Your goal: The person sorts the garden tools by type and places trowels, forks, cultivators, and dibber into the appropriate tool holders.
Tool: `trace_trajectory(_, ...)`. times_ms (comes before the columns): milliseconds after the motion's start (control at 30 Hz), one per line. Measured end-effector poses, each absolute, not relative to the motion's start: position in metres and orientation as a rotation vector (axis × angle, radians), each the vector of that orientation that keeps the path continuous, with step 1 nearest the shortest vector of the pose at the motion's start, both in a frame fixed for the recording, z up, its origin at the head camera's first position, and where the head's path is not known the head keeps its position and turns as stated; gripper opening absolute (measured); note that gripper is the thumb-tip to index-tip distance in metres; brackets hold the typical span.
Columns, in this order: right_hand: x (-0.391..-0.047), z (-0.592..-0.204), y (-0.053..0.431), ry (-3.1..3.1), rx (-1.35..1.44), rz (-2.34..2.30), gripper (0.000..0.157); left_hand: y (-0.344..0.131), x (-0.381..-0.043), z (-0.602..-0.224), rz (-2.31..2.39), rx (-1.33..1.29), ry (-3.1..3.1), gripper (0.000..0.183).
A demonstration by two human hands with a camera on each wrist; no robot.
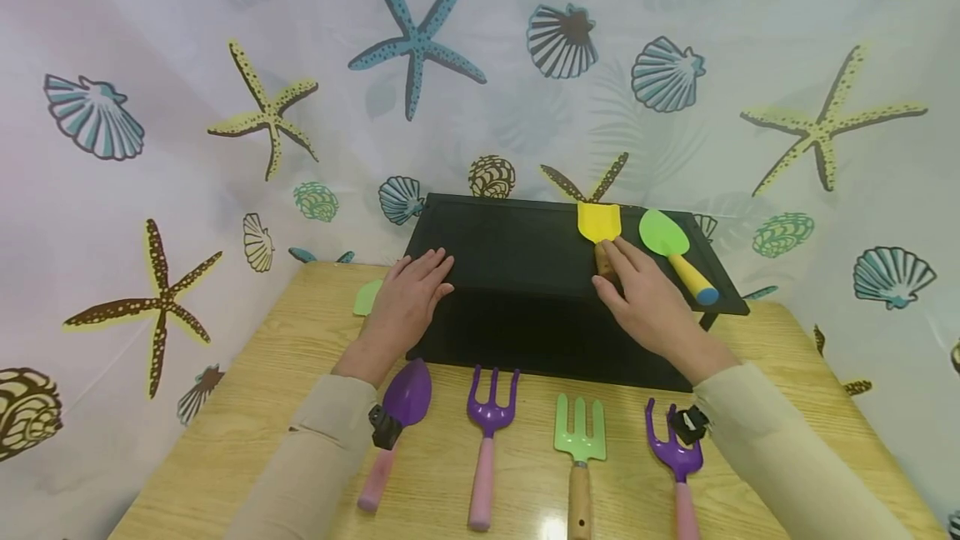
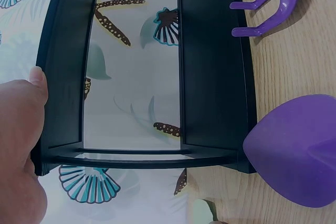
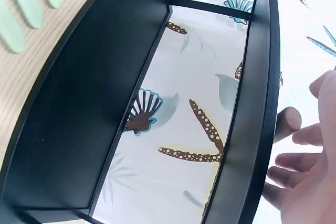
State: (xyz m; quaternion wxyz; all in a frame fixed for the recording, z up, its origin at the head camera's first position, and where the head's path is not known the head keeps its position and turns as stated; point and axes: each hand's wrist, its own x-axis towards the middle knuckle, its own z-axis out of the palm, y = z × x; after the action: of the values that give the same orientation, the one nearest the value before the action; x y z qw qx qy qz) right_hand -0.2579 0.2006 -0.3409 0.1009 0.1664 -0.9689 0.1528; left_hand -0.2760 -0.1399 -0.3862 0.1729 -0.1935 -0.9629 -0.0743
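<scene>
My left hand (image 1: 408,294) rests with extended fingers on the left end of the black two-level shelf (image 1: 510,244). On the shelf's top lies a yellow toy shovel (image 1: 598,222) with a wooden handle (image 3: 287,123). Over that handle is my right hand (image 1: 645,294), its thumb to one side and its fingers to the other. In the right wrist view, the fingers look fairly straight and the thumb stands apart from the handle. To the right of this hand, a green trowel (image 1: 663,233) with a yellow handle lies on the top.
In front of the shelf lie a purple trowel (image 1: 408,394), a purple hand fork (image 1: 491,417), a green hand fork (image 1: 580,440) and another purple fork (image 1: 678,457) on the wooden table (image 1: 255,407). A light green piece (image 1: 366,298) shows beside my left hand. A patterned curtain (image 1: 480,107) hangs behind.
</scene>
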Motion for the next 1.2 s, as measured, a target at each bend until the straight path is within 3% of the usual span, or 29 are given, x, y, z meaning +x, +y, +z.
trace_trajectory(1200, -0.156, -0.388, 0.260, -2.692, 0.482, 0.459, 0.064, -0.139, -0.274, -0.384, -0.235, -0.578, -2.691, 0.049)
